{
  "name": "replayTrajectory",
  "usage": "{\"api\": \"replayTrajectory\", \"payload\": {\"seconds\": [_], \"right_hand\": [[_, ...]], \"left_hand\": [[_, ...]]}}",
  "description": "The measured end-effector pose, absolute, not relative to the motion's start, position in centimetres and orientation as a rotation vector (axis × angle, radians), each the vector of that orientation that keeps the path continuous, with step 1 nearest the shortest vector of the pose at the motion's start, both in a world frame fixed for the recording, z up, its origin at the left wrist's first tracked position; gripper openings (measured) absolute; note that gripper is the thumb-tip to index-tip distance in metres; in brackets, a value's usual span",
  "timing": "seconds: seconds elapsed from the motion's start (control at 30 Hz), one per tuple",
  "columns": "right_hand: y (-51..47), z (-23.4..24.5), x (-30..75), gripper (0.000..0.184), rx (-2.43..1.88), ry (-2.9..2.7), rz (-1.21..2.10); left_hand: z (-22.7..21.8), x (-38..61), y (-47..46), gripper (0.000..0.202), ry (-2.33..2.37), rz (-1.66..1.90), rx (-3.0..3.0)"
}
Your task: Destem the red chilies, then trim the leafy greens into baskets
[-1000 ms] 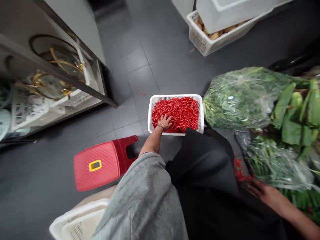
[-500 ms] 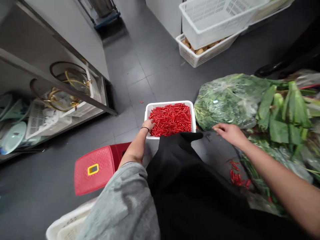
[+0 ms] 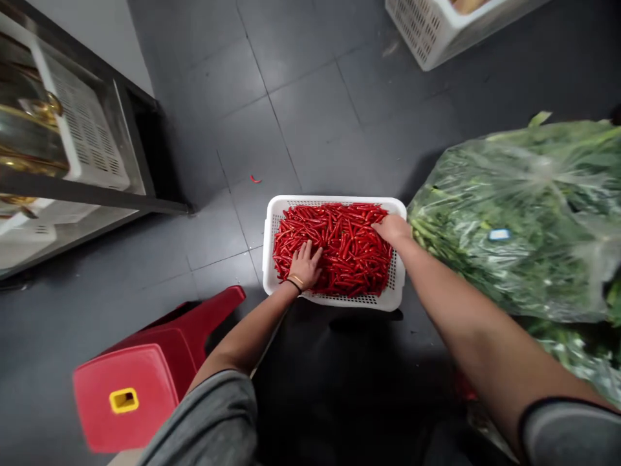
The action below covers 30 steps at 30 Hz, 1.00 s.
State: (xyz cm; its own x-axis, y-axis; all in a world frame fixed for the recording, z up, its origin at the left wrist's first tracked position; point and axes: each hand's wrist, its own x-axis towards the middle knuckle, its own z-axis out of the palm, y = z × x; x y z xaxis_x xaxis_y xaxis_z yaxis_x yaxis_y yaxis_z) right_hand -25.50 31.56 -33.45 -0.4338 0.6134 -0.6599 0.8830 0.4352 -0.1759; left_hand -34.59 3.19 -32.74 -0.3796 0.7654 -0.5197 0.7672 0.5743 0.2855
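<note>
A white plastic basket (image 3: 334, 302) full of red chili peppers (image 3: 334, 226) stands on the floor in front of me. My left hand (image 3: 305, 265) rests on the chilies near the left front part of the basket, fingers spread. At the basket's right side, my right hand (image 3: 392, 230) reaches over the rim with its fingertips at the chilies. Its fingers are drawn together, and whatever may be between them is hidden.
A red plastic stool (image 3: 129, 395) lies to the left, a metal shelf (image 3: 97, 197) beyond it. Bagged leafy greens (image 3: 524, 226) lie on the right. At the top right stands another white crate (image 3: 427, 32). A single chili (image 3: 255, 179) lies on the tiled floor (image 3: 301, 129).
My right hand has come from beside the greens onto the right side of the basket. My left hand has moved further over the chilies. The view has moved closer and tilted down.
</note>
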Motion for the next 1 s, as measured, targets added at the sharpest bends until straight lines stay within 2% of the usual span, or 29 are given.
{"api": "replayTrajectory", "payload": {"seconds": [0.07,0.17,0.27,0.43,0.5,0.6,0.7,0.9,1.0], "right_hand": [[31.5,-34.0,-25.7,0.047,1.268,2.121,-0.674],[31.5,-33.9,-25.3,0.041,1.226,2.095,-0.707],[31.6,-33.1,-23.7,0.036,1.187,2.164,-0.791],[31.9,-29.7,-19.8,0.052,1.402,2.134,-1.378],[31.7,-26.9,-18.4,0.053,1.530,2.094,-1.440],[31.2,-22.9,-16.8,0.046,1.565,2.106,-1.302],[30.4,-20.7,-14.2,0.043,1.547,2.001,-1.205],[28.0,-22.3,-1.5,0.028,1.752,1.847,-1.005],[26.0,-23.8,5.0,0.016,1.465,1.960,-0.844]], "left_hand": [[-31.6,-37.7,3.4,0.052,2.182,0.189,1.228],[-30.9,-44.7,4.7,0.044,2.442,0.358,1.041],[-32.2,-52.7,6.6,0.050,2.708,0.239,0.675],[-37.8,-61.4,8.6,0.062,2.636,-0.011,0.332],[-39.8,-62.6,9.1,0.063,2.576,-0.022,0.285],[-41.8,-63.1,9.5,0.064,2.508,0.025,0.253],[-42.7,-63.4,9.5,0.066,2.491,0.043,0.222],[-42.5,-64.0,8.6,0.067,2.491,0.099,0.247],[-42.0,-64.0,7.8,0.061,2.489,0.162,0.266]]}}
